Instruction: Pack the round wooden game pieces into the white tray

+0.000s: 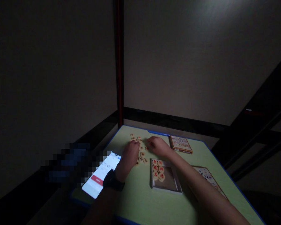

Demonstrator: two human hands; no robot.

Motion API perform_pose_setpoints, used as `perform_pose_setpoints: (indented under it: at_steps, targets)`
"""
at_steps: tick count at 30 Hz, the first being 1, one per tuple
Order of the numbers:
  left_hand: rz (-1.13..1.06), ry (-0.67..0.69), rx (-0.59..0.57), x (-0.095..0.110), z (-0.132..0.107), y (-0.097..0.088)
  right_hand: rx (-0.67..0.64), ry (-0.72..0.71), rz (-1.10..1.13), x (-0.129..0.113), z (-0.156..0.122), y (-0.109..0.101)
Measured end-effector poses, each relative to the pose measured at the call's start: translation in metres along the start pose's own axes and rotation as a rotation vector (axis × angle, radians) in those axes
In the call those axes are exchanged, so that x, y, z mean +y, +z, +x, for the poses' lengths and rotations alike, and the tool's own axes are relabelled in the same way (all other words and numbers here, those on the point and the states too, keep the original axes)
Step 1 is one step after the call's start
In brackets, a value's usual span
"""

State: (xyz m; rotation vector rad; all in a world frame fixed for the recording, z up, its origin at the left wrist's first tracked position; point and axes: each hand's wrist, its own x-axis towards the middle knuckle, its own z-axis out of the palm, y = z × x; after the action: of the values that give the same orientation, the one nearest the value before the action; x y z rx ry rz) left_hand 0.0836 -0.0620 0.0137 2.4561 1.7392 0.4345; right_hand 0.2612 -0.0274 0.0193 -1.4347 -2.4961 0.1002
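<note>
Loose round Chinese chess pieces (142, 154) with dark characters lie scattered on the far left of the table. My left hand (131, 153), with a dark watch on its wrist, reaches over them; its fingers are curled together at the pieces, and what they hold is hidden. Just right of the scatter, my right hand (158, 146) is closed with its fingers bent downward, and I cannot make out anything in it. Beneath my right forearm sits an open tray (166, 189), where red-character pieces (161, 169) stand in two columns along the left side.
A lit phone (90, 187) showing a running timer lies at the left edge. At the back right is a printed box (181, 144). Another printed flat lid or box (209, 178) lies partly under my right arm. The green table (140, 200) has a blue rim; walls stand behind.
</note>
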Motion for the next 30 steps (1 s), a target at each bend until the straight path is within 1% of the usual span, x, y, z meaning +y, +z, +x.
perform_pose_setpoints:
  at_steps: [2, 3, 5, 7, 8, 10, 14, 18, 21, 23, 25, 26, 28, 30]
  targets:
    - [0.023, 0.039, 0.057, 0.011, -0.006, 0.001, -0.017, -0.023, -0.009, 0.003, 0.032, 0.007]
    - [0.028, 0.101, 0.094, 0.017, -0.01, 0.002, -0.035, -0.039, -0.016, 0.005, 0.046, 0.01]
    - [-0.019, 0.248, 0.215, 0.029, -0.02, 0.007, -0.089, -0.072, -0.035, 0.009, 0.069, 0.016]
    - [-0.033, 0.411, 0.302, 0.039, -0.028, 0.012, -0.155, -0.101, -0.058, 0.012, 0.084, 0.02]
    - [-0.036, 0.457, 0.319, 0.042, -0.031, 0.013, -0.184, -0.111, -0.07, 0.013, 0.088, 0.022]
    - [-0.053, 0.502, 0.357, 0.047, -0.036, 0.015, -0.226, -0.119, -0.089, 0.013, 0.093, 0.024]
    - [-0.138, 0.506, 0.412, 0.045, -0.035, 0.013, -0.23, -0.089, -0.111, 0.009, 0.087, 0.025]
    - [-0.423, 0.443, 0.508, 0.042, -0.028, 0.013, -0.17, -0.03, -0.104, 0.006, 0.075, 0.023]
    - [-0.663, 0.349, 0.562, 0.04, -0.017, 0.019, -0.089, 0.024, -0.077, 0.009, 0.066, 0.017]
    - [-0.904, 0.264, 0.54, 0.038, -0.007, 0.026, -0.027, 0.043, -0.058, 0.015, 0.055, 0.008]
    - [-1.177, 0.194, 0.462, 0.036, 0.002, 0.033, 0.053, 0.041, -0.01, 0.022, 0.036, -0.004]
    - [-1.288, 0.17, 0.403, 0.034, 0.005, 0.036, 0.107, 0.037, 0.026, 0.024, 0.023, -0.01]
    - [-1.455, 0.127, 0.254, 0.032, 0.009, 0.038, 0.282, -0.023, 0.242, 0.026, -0.009, -0.021]
    - [-1.551, 0.088, 0.076, 0.03, 0.008, 0.036, 0.375, -0.057, 0.365, 0.022, -0.043, -0.028]
